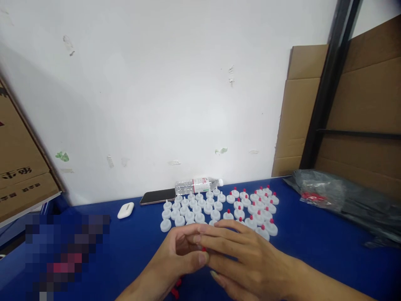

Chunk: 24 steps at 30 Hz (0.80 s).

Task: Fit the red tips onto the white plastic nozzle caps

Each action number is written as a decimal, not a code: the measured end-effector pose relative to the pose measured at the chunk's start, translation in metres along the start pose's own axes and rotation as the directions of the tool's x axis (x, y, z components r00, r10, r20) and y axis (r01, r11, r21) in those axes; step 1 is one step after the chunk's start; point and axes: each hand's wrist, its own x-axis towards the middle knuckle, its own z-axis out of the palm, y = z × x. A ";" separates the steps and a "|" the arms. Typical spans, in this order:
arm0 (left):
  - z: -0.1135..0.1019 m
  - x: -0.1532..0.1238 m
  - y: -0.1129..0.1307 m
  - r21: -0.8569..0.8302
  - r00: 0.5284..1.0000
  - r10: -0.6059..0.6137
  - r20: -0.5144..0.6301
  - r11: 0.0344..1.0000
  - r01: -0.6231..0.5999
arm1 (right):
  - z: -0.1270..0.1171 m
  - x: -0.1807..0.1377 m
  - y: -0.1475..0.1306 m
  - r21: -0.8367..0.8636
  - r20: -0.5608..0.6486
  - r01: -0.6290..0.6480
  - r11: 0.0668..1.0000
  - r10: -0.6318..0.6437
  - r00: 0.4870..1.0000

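Note:
My left hand (175, 259) and my right hand (250, 261) meet over the near part of the table, both closed. Between the left thumb and the right fingers a small red tip cap (204, 249) shows; most of what they grip is hidden. Just beyond my hands stand many white nozzle caps (199, 218) in loose rows. Those on the left have bare spouts, while the white caps on the right (270, 228) carry red tips. Several loose red tip caps (176, 291) lie below my left hand, partly covered by it.
A clear water bottle (200, 185) lies along the wall behind the caps. Left of it are a dark phone (158, 196) and a white earbud case (125, 210). Plastic bags (338, 200) lie at the right on the blue table (131, 255). Cardboard (25, 167) stands at the left.

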 end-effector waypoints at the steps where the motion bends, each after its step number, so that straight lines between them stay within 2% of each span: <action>1: -0.004 0.000 -0.002 0.022 1.000 -0.004 -0.016 1.000 0.004 | 0.000 -0.001 0.001 -0.003 0.015 -0.008 1.000 0.008 1.000; 3: -0.014 0.002 -0.003 0.105 0.997 0.004 -0.078 0.995 0.004 | 0.000 -0.003 0.006 -0.015 0.051 -0.059 0.998 0.060 0.997; 5: -0.026 0.004 -0.001 0.308 0.988 0.039 -0.151 0.951 0.009 | 0.001 -0.007 0.013 -0.048 0.099 -0.159 0.986 0.163 0.982; 6: -0.032 0.005 0.001 0.462 0.981 0.051 -0.186 0.886 0.041 | 0.002 -0.010 0.017 -0.076 0.117 -0.223 0.972 0.231 0.966; 7: -0.038 0.006 0.005 0.619 0.974 0.049 -0.222 0.779 0.102 | 0.002 -0.013 0.022 -0.108 0.124 -0.291 0.950 0.304 0.945; 8: -0.044 0.006 0.008 0.762 0.972 0.034 -0.231 0.627 0.159 | 0.003 -0.016 0.028 -0.142 0.122 -0.363 0.921 0.380 0.917; 9: -0.049 0.006 0.012 0.811 0.974 0.001 -0.227 0.554 0.189 | 0.004 -0.020 0.034 -0.173 0.112 -0.434 0.884 0.456 0.883; 12: -0.061 0.002 0.019 0.855 0.973 -0.121 -0.198 0.464 0.232 | 0.006 -0.028 0.049 -0.233 0.108 -0.605 0.762 0.638 0.762; 15: -0.066 -0.002 0.019 0.865 0.958 -0.203 -0.202 0.422 0.272 | 0.010 -0.032 0.059 -0.256 0.148 -0.676 0.691 0.719 0.679; 19: -0.065 -0.002 0.017 0.863 0.940 -0.274 -0.204 0.403 0.305 | 0.016 -0.038 0.060 -0.247 0.225 -0.696 0.675 0.738 0.636; 24: -0.063 0.000 0.019 0.860 0.931 -0.298 -0.212 0.396 0.322 | 0.024 -0.046 0.059 -0.237 0.281 -0.711 0.663 0.747 0.603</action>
